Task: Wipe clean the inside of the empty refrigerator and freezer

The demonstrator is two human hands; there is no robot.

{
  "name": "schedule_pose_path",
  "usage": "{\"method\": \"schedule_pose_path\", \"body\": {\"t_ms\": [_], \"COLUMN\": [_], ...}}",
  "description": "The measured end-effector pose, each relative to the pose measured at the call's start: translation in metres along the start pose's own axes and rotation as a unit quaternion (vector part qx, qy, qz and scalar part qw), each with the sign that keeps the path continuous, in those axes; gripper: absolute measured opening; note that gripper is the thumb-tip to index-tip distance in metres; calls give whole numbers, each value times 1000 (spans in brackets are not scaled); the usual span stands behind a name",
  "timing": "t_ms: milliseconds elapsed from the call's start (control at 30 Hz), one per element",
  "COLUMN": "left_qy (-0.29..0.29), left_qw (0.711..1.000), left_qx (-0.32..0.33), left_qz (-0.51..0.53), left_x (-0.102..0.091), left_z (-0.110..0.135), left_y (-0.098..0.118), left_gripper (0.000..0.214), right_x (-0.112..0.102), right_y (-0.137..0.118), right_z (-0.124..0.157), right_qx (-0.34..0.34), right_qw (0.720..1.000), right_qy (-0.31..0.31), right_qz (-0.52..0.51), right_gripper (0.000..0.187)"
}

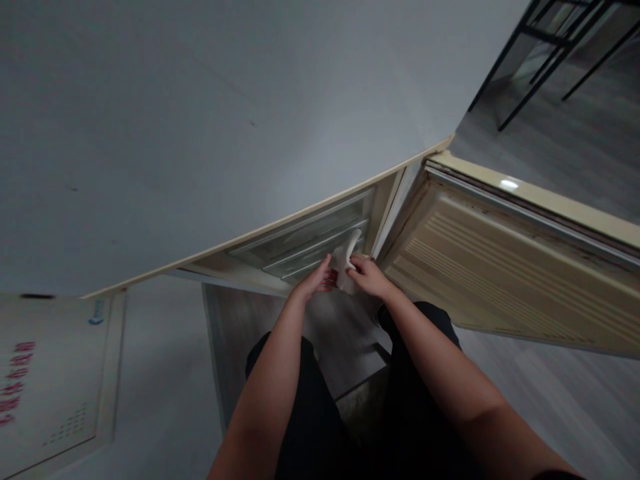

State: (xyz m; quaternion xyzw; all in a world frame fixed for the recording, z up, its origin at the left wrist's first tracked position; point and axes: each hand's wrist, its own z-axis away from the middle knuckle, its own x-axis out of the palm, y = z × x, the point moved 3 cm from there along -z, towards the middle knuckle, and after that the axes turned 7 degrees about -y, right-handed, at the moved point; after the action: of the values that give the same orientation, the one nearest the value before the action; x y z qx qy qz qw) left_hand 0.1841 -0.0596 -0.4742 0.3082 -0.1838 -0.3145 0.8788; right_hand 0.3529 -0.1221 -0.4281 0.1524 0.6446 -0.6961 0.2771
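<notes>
A crumpled white cloth (345,264) hangs between my two hands, in front of the open compartment. My right hand (367,275) is closed round its right side, fingers curled over the fabric. On the other side my left hand (319,277) is at the cloth's left edge, thumb and fingers apart; whether the fingertips press on it is hard to see. Behind the cloth are greyish ridged shelves or panels (305,237) inside a cream-framed cabinet that looks like a fridge or freezer. Its door (500,267), with a ribbed beige inner face, stands open at the right.
A large pale surface (240,113), the top or side of the appliance, fills the upper left. At lower left is a white panel (55,373) with red writing. Dark metal furniture legs (530,73) stand at upper right on the grey wood-look floor (560,413). My knees are close below.
</notes>
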Motion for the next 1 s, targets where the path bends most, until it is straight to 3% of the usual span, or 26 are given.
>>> {"method": "schedule_pose_path", "body": {"t_ms": [67,167,267,367,467,533,600,700,767,867,1000], "left_qy": [16,70,89,94,171,234,267,287,271,222,181], "left_qw": [994,973,970,969,954,937,926,918,918,915,912], "left_qx": [81,154,157,148,189,224,244,267,288,321,352], "left_qz": [77,156,164,173,157,133,109,61,-11,-101,-103], "left_x": [-3,-5,-2,0,-6,-12,-15,-14,-5,14,37], "left_z": [5,9,7,2,1,3,8,17,23,31,41], "left_y": [9,14,10,7,10,12,14,16,19,24,28], "left_gripper": [63,37,29,34,39,31,23,17,16,12,11], "right_x": [8,17,22,22,22,25,30,41,48,59,76], "right_y": [-5,-7,-10,-19,-27,-24,-13,10,21,26,16], "right_z": [2,6,9,10,9,7,5,3,1,-9,-30], "right_qx": [-91,-109,-111,-176,-227,-191,-113,10,54,70,91], "right_qw": [995,991,989,978,968,974,980,966,957,971,956], "right_qy": [-31,-67,-98,-107,-100,-115,-154,-248,-280,-219,-75], "right_qz": [-34,-28,8,34,34,37,51,73,56,-62,-270], "right_gripper": [14,13,13,12,11,11,15,28,35,40,14]}}
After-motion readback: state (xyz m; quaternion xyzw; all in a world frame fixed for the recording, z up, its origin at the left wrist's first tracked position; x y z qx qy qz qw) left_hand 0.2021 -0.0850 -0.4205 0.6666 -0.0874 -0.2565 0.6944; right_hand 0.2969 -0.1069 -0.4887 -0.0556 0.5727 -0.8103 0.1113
